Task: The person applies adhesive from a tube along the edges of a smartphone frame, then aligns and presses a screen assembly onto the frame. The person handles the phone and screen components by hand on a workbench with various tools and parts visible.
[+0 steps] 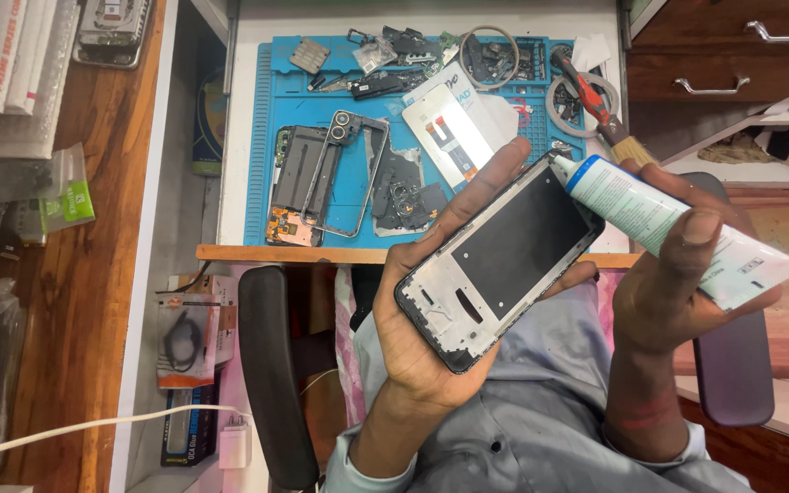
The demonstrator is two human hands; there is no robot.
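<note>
From here my left hand (431,310) cups the black rectangular phone frame (504,260), its lower edge hidden under my fingers; right hand (664,283) pinches the white plastic glue tube (678,228), nozzle tip touching the frame's top corner.

mat: blue work mat (262,137) on white bench, w/ ridged left edge
mid-mat: dark phone body (296,178), w/ loose metal frame (358,173) lying partly over it; dark back plate (404,192) just beside
top of mat: small dark parts & brackets (385,59), wire ring (490,57), tape roll (570,99)
brush: red-handled, bristles down (595,100), near mat's right edge
right: brown drawers w/ metal handles (714,87)
left: wood shelf (84,301), packets (61,196)
below: white charger & cable (233,438), black chair armrest (271,374)
</note>
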